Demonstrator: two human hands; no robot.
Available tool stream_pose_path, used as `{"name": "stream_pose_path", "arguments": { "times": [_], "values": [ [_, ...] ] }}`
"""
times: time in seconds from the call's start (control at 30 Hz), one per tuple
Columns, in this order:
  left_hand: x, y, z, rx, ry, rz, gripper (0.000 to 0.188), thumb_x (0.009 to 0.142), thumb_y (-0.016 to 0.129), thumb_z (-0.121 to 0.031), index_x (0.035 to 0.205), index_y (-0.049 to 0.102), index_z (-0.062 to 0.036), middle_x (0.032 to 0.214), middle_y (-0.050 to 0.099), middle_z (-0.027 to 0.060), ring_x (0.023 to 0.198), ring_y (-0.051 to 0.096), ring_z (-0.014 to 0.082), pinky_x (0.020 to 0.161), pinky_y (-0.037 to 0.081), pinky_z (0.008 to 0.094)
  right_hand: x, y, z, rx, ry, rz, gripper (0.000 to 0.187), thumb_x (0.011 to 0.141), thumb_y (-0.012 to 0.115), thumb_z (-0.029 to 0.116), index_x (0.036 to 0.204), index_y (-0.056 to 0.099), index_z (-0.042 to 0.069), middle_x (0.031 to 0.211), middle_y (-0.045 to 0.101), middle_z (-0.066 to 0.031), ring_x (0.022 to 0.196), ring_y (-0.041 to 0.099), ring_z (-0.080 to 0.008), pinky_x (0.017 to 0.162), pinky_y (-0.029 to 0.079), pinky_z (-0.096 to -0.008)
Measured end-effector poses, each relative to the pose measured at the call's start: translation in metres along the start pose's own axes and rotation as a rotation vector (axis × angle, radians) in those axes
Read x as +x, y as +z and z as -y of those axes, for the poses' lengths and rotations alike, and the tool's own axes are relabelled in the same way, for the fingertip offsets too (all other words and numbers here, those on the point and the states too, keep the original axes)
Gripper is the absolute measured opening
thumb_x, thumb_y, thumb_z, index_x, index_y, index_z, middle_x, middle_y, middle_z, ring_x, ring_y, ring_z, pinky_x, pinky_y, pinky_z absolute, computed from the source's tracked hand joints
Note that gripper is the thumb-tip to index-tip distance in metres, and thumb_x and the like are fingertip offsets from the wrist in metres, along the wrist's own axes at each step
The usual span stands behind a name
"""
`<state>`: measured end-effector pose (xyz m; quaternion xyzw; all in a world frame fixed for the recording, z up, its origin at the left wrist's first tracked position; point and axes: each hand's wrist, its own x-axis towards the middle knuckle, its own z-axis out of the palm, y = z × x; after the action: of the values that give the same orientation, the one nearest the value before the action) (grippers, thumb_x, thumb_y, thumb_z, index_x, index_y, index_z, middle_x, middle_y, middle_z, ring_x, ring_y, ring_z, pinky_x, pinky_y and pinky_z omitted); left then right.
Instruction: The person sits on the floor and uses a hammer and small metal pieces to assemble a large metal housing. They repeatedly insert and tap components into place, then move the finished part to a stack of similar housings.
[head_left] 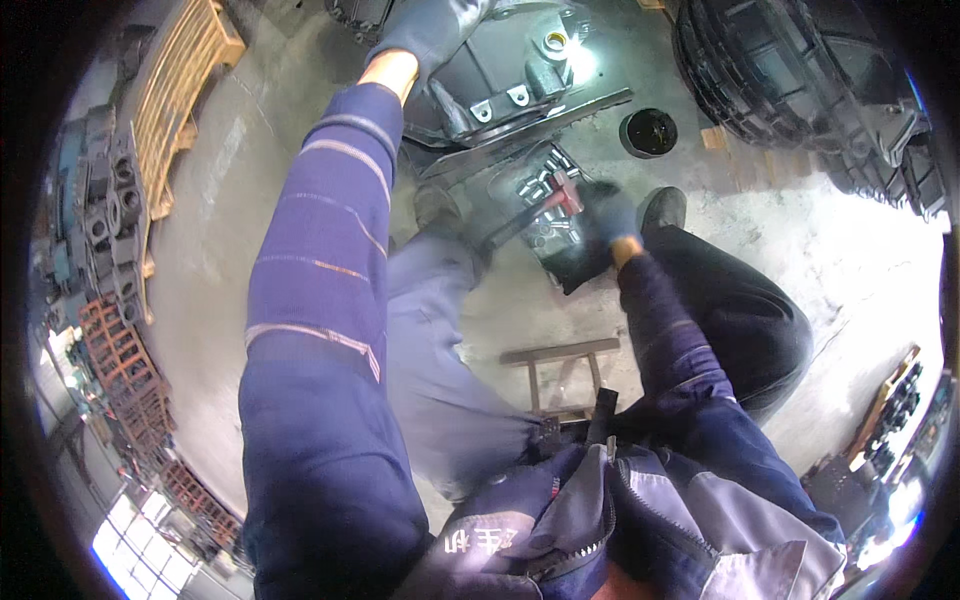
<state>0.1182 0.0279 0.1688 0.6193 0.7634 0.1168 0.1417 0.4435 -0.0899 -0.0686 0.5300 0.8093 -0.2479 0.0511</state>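
My left hand (428, 35), in a dark glove, reaches far forward over a large dark metal casting (490, 70). Its fingers run toward the upper edge of the picture, and their shape does not show clearly. My right hand (608, 212), also gloved and smeared by motion, is at the right side of a shallow tray (566, 270) on the floor. Several short shiny metal cylinders (535, 188) lie in that tray. Across it rests a hammer (563, 195) with a reddish head, close beside my right hand; its dark handle points toward my left knee.
A round black container (649, 133) stands right of the casting. Large dark ribbed parts (770, 80) fill the far right. Wooden pallets (185, 90) and metal parts (120, 205) line the left. Between my legs stands a low stool-like frame (560, 352).
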Motion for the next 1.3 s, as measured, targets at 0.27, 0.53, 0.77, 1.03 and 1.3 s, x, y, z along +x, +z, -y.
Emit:
{"name": "stream_pose_path", "arguments": {
  "times": [0.27,0.53,0.77,1.03,1.3],
  "values": [
    [0.009,0.007,0.010,0.095,0.001,0.038,0.077,0.102,0.034,-0.067,0.102,0.078,-0.0037,0.105,0.072,0.0265,0.105,0.067,0.0446,0.095,0.051,0.0495,-0.018,0.130,0.050,1.630,0.836,0.302,0.034,0.096,0.070,0.041,0.108,0.070,0.010,0.082,0.067,-0.0049,0.071,0.065,-0.0183,0.059,0.053,-0.0348],
    [0.007,0.004,0.005,0.093,-0.024,0.065,0.077,0.103,0.033,-0.065,0.100,0.078,-0.0027,0.104,0.072,0.0260,0.104,0.068,0.0435,0.095,0.051,0.0499,0.018,0.146,0.061,2.564,1.171,1.030,0.040,0.104,0.055,0.053,0.101,0.066,0.015,0.082,0.067,-0.0042,0.064,0.063,-0.0203,0.053,0.050,-0.0354],
    [0.001,0.001,0.005,0.043,-0.017,0.063,0.076,0.103,0.034,-0.063,0.099,0.078,-0.0011,0.104,0.072,0.0272,0.104,0.068,0.0442,0.096,0.051,0.0501,-0.047,0.072,0.033,1.556,0.440,0.362,0.039,0.102,0.056,0.049,0.116,0.060,0.012,0.074,0.062,-0.0021,0.066,0.062,-0.0214,0.058,0.051,-0.0380],
    [0.007,0.012,0.017,-0.027,0.004,-0.014,0.074,0.103,0.038,-0.062,0.095,0.075,0.0022,0.098,0.070,0.0298,0.095,0.068,0.0470,0.089,0.049,0.0528,-0.089,-0.123,0.049,1.474,0.497,0.214,0.022,0.101,0.064,0.023,0.115,0.059,0.007,0.080,0.059,-0.0012,0.061,0.054,-0.0102,0.055,0.046,-0.0286],
    [0.004,0.008,0.014,-0.022,-0.054,0.029,0.070,0.103,0.038,-0.059,0.104,0.077,-0.0009,0.107,0.072,0.0278,0.105,0.069,0.0438,0.097,0.051,0.0485,-0.066,-0.281,0.090,0.832,-0.034,-0.394,0.045,0.089,0.078,0.027,0.122,0.062,0.002,0.085,0.066,-0.0065,0.075,0.064,-0.0123,0.066,0.053,-0.0275]
  ]
}}
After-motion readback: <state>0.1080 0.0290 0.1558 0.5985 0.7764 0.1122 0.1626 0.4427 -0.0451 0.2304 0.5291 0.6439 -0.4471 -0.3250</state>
